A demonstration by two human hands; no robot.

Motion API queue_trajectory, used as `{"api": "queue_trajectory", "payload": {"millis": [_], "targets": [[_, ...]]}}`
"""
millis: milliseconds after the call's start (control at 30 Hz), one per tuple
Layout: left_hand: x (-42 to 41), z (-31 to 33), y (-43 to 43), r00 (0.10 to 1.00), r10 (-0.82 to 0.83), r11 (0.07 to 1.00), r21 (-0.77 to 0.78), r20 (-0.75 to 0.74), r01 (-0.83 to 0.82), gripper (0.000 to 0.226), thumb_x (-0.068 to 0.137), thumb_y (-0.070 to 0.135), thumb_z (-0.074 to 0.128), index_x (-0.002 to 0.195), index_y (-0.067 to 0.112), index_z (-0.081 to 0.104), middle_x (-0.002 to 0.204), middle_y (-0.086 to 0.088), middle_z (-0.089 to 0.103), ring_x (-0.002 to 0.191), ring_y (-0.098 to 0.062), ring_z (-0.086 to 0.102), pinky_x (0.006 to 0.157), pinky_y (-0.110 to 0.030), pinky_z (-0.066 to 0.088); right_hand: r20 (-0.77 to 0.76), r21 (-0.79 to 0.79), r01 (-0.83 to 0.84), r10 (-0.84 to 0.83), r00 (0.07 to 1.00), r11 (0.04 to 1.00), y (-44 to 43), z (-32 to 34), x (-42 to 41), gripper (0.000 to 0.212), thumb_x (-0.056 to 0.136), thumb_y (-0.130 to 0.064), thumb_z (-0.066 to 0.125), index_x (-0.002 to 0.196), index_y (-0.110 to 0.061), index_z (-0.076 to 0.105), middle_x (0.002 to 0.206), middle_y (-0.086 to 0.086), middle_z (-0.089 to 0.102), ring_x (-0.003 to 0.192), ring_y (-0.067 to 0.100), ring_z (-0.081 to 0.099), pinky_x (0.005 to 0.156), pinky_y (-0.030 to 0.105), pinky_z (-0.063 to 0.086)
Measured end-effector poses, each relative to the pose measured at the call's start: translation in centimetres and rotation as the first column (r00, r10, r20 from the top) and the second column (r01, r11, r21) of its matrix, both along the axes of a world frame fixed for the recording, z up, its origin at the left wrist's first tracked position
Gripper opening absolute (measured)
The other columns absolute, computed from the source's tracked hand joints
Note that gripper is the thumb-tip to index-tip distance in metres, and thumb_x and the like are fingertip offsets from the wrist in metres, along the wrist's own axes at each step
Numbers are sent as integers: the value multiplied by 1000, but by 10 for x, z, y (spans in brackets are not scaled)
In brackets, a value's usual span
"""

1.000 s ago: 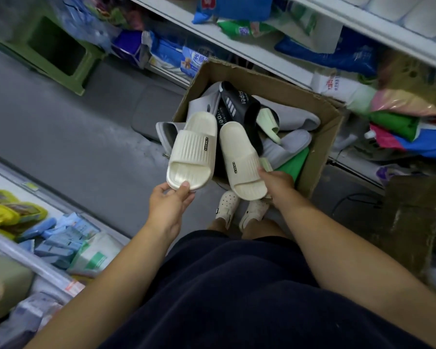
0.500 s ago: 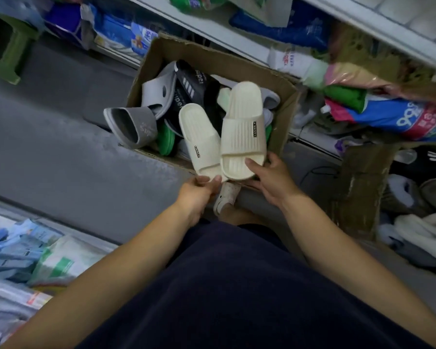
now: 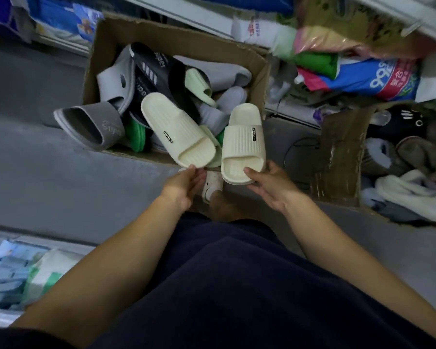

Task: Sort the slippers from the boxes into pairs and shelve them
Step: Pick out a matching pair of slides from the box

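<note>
Above the cardboard box's (image 3: pixel 258 79) near edge, the left hand (image 3: pixel 184 183) pinches one cream slipper (image 3: pixel 176 129); the right hand (image 3: pixel 269 185) grips the other cream slipper (image 3: pixel 244 142), fingers curled.

We count two in cream, the left cream slipper (image 3: pixel 179 133) and the right cream slipper (image 3: pixel 243 144), at the near edge of one cardboard box (image 3: pixel 176 34). Its load: two black slippers (image 3: pixel 159 69), one pale green slipper (image 3: pixel 199 84), one dark grey slipper (image 3: pixel 91 124), several light grey slippers (image 3: pixel 113 79); others hidden.

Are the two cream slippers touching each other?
Apart. Head view: a pale green slipper shows through the gap between left cream slipper and right cream slipper.
</note>
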State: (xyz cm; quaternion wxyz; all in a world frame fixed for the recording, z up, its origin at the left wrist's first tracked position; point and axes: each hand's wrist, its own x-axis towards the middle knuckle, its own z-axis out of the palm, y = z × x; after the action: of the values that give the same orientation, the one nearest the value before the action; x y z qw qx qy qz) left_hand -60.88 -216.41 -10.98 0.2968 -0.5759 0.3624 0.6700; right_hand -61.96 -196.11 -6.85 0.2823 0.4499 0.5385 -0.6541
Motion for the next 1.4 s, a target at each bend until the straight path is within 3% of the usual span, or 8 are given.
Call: {"api": "queue_trajectory", "payload": {"millis": [233, 467, 600, 733, 900, 1033, 1167, 1400], "targets": [[-6, 35, -33, 955, -189, 951, -284, -230, 120, 12, 99, 1, 55, 107, -7, 58, 102, -26, 74, 89, -29, 76, 75, -33, 62, -142, -23, 18, -21, 990, 1000, -14, 38, -23, 38, 88, 0, 70, 119, -17, 55, 122, 9, 66, 112, 26, 65, 75, 34, 59], [-9, 31, -33, 850, -510, 824, -358, -134, 438, 36, 82, 34, 84, 84, 3, 65, 85, -19, 64, 74, -27, 60, 66, -36, 53, -213, 60, -4, 17, 977, 998, -22, 57, -20, 39, 89, 1, 69, 120, -16, 53, 123, 10, 66, 114, 28, 64, 86, 39, 57], [-12, 29, -13, 765, -620, 730, -484, -172, 483, 55, 87, 33, 79, 109, -16, 68, 112, -31, 70, 108, -40, 67, 72, -28, 45, -120, 101, 28, -16, 993, 994, -18, 49, 1, 44, 90, 0, 68, 130, -8, 53, 126, 13, 66, 113, 29, 65, 85, 39, 57], [-21, 18, -2, 690, -715, 613, -576, -114, 541, 53, 89, 47, 74, 108, -2, 73, 110, -16, 73, 108, -29, 67, 77, -27, 40, -64, 133, 68, -59, 996, 989, -10, 47, 17, 41, 90, 1, 67, 127, -9, 54, 128, 15, 65, 116, 30, 64, 90, 42, 56], [-28, 25, 2, 647, -759, 506, -687, -68, 522, 37, 91, 37, 70, 93, 0, 74, 101, -19, 75, 103, -35, 66, 75, -29, 41, -78, 138, 127, -117, 990, 982, -8, 53, 18, 36, 90, 1, 67, 123, -10, 55, 126, 14, 65, 116, 29, 64, 70, 28, 60], [-26, 37, -10, 752, -639, 667, -605, -163, 435, 27, 92, 27, 69, 92, 1, 76, 95, -18, 76, 96, -33, 72, 86, -36, 56, -114, 104, 141, -129, 985, 984, -10, 61, 11, 38, 90, 1, 67, 125, -9, 56, 124, 13, 66, 111, 28, 65, 85, 39, 57], [-43, 87, -27, 874, -324, 918, -343, -363, 199, 16, 97, 10, 64, 91, -3, 69, 96, -24, 74, 91, -38, 74, 79, -41, 63, -222, 65, 125, -107, 969, 990, -19, 83, 0, 41, 92, 1, 65, 130, -10, 53, 117, 7, 68, 102, 21, 67, 77, 32, 58], [-74, 213, -60, 736, -233, 955, -291, -636, 51, 14, 101, 8, 55, 98, -1, 66, 90, -18, 77, 90, -29, 76, 85, -36, 60, -511, -76, 81, -108, 853, 994, -38, 162, -48, 68, 93, -2, 64, 149, -26, 33, 126, 9, 68, 116, 26, 65, 94, 46, 55]]}}
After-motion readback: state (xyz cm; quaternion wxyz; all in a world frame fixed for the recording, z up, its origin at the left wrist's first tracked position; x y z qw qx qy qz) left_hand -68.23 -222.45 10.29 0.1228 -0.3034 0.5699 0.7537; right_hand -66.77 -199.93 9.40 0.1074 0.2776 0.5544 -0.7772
